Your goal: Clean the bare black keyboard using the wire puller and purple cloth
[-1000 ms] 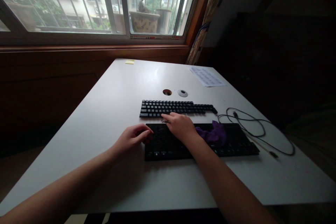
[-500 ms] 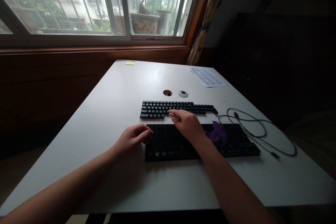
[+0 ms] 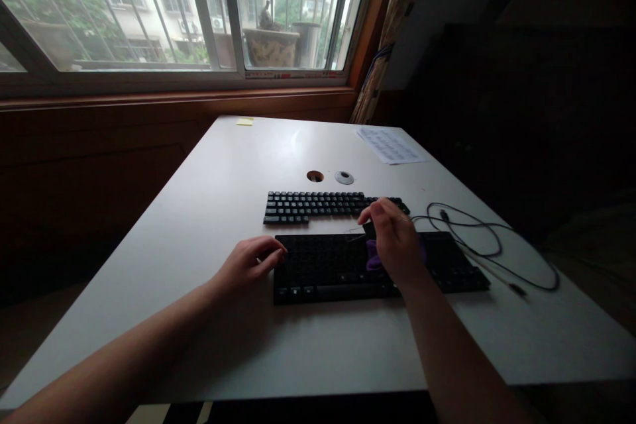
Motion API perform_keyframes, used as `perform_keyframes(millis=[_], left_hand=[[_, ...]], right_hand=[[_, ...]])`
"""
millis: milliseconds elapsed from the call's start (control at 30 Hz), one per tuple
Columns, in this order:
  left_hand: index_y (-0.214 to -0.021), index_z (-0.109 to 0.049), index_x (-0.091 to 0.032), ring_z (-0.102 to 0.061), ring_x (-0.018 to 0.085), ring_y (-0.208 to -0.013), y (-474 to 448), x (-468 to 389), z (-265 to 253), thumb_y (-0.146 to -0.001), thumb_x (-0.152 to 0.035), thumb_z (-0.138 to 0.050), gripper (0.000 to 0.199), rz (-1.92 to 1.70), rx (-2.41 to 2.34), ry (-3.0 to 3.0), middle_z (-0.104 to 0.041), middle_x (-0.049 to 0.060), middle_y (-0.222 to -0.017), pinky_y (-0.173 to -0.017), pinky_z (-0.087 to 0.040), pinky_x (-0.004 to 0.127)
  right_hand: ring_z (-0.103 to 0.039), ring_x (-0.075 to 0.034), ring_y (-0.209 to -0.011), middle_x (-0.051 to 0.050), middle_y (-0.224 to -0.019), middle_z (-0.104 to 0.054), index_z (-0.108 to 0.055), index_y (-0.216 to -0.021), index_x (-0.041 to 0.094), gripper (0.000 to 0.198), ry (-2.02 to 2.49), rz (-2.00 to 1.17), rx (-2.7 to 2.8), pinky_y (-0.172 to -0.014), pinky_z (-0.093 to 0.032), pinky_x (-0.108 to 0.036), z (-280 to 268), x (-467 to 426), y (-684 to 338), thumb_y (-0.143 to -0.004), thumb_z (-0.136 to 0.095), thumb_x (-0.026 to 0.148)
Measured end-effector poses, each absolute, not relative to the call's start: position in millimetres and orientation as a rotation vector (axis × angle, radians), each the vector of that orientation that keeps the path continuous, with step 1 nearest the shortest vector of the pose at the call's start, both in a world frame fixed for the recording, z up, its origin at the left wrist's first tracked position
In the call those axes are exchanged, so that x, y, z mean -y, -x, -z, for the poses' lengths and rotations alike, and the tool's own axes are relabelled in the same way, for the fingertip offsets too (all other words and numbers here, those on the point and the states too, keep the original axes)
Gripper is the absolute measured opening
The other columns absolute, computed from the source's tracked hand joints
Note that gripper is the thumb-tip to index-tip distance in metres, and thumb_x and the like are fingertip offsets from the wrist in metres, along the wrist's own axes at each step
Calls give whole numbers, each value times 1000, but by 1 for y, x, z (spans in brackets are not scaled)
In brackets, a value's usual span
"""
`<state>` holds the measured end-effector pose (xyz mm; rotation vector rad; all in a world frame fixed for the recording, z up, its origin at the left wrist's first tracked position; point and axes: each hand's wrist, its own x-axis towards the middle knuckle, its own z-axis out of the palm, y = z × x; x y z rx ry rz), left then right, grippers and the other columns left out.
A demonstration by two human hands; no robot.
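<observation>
A black keyboard (image 3: 318,265) lies on the white table, with most of its keycaps off and a bottom row still in place. At its left end my left hand (image 3: 251,258) is curled, with thumb and fingertips on the edge. My right hand (image 3: 397,238) is raised over the keyboard's middle, closed on a keycap puller (image 3: 368,230) whose thin wire loops point left. Partly behind that hand, a crumpled purple cloth (image 3: 373,257) rests on the keyboard. Just beyond, loose black keycaps (image 3: 313,204) stand in neat rows; the right hand hides some of them.
A black cable (image 3: 491,255) lies coiled right of the keyboard, its plug near the right front. Printed sheets (image 3: 390,146) are at the back right, a yellow sticky note (image 3: 244,121) at the back left. A round hole (image 3: 315,176) and a grey cover (image 3: 344,177) sit mid-table.
My right hand has moved right and back from the front of the keycap rows, and the keycap puller now shows in it. My left hand stays at the keyboard's left end.
</observation>
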<state>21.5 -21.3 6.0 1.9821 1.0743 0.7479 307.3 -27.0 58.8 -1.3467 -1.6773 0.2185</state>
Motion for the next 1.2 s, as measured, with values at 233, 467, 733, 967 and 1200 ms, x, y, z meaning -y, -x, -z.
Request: perform_keyframes(millis=[233,467,733,967,1200], left_hand=[[-95,-69,-19,-64,16,-76,-22,22,-5,-94,-28,-54,18,-753,-1081,-2119,-71,4,-87,-68,-49,24],[-96,-68,-19,-64,15,-75,-22,21,-3,-94,-28,-53,17,-747,-1059,-2151,-71,4,-88,-67,-48,24],[-96,-67,-18,-63,14,-73,-22,23,-5,-93,-25,-53,16,-744,-1049,-2176,-70,5,-89,-67,-48,24],[-96,-67,-18,-61,13,-71,-22,23,-2,-93,-23,-53,15,-772,-1027,-2201,-68,4,-86,-64,-47,23],[-97,-67,-18,-62,14,-73,-21,22,-2,-93,-23,-53,15,-765,-1014,-2218,-68,4,-87,-65,-47,24]], right_hand=[[-43,-11,-47,5,-50,-44,-60,-61,21,42,1403,-300,1685,-51,-34,-25,-41,58,-305,-95,-54,44],[-41,-9,-48,6,-51,-42,-50,-57,20,44,1374,-348,1770,-51,-31,-25,-30,64,-297,-93,-58,43],[-40,-9,-49,6,-53,-40,-43,-56,21,46,1305,-318,1880,-53,-31,-25,-26,66,-292,-95,-54,41],[-40,-10,-51,4,-56,-42,-43,-57,21,43,1177,-253,2104,-55,-32,-26,-21,71,-287,-97,-50,36],[-39,-9,-46,7,-48,-35,-52,-54,20,48,1374,-405,1780,-51,-30,-25,-15,61,-300,-95,-54,44]])
